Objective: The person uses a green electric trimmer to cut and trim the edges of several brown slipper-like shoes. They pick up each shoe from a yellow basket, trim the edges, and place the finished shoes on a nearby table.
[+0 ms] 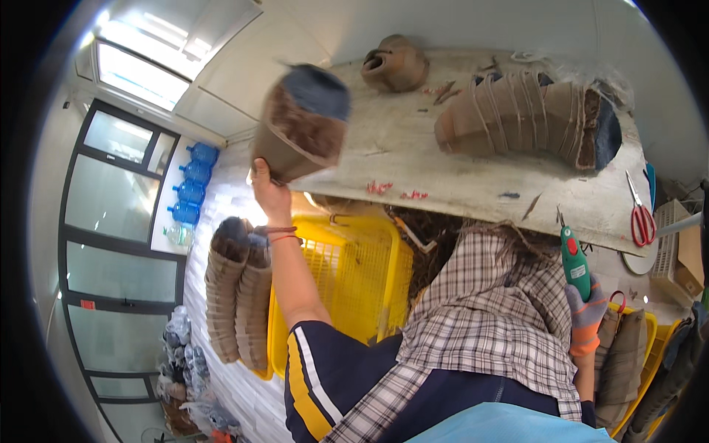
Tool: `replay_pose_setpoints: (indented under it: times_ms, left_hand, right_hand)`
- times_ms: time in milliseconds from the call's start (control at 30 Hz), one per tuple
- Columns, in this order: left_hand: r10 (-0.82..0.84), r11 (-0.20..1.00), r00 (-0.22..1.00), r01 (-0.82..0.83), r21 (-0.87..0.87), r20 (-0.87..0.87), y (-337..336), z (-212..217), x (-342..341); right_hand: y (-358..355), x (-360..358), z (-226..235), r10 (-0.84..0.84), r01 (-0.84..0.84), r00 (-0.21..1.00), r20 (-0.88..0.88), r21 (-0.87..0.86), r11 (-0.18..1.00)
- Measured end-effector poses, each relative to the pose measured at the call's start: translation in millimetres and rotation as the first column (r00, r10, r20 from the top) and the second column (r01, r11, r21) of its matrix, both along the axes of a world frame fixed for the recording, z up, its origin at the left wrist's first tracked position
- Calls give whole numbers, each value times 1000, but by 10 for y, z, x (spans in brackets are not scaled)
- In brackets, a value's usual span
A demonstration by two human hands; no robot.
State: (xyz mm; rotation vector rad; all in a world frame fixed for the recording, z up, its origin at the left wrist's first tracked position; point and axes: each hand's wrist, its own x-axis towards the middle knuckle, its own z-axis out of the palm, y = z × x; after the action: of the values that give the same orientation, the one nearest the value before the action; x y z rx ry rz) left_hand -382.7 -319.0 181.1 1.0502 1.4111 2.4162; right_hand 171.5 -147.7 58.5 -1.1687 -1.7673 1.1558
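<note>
My left hand (pixel 269 193) is raised and grips the lower edge of a brown fibre pot (pixel 303 122) with a dark blue lining, held up beside the worn wooden table (pixel 399 159); the pot is blurred. A red band sits on that wrist. My right hand (pixel 587 316), in a grey and orange glove, holds a green hand tool (pixel 574 260) upright near the table's right end. A long stack of nested brown pots (pixel 517 114) lies on its side on the table, and a single brown pot (pixel 395 63) rests behind it.
Red-handled scissors (pixel 641 218) lie at the table's right end. A yellow plastic crate (pixel 354 280) stands under my left arm, with two stacks of brown pots (pixel 236 295) beside it. Blue water bottles (pixel 192 184) and filled bags (pixel 185 354) line the glass wall.
</note>
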Motion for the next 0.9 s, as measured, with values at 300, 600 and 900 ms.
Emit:
replay_pose_setpoints:
  times_ms: [300, 600, 900]
  left_hand:
    - [-217, 690, -102, -719, -78, -971, 2050, 255, -1031]
    - [-306, 656, 134, -688, -311, -943, 3428, 332, -1241]
    - [-432, 435, 487, -625, -648, -759, 3773, 280, -854]
  right_hand:
    - [160, -56, -39, -164, 154, 986, -35, -194, 969]
    - [263, 80, 33, -325, 335, 942, 88, -153, 930]
    - [315, 85, 78, -300, 308, 945, 128, -45, 950]
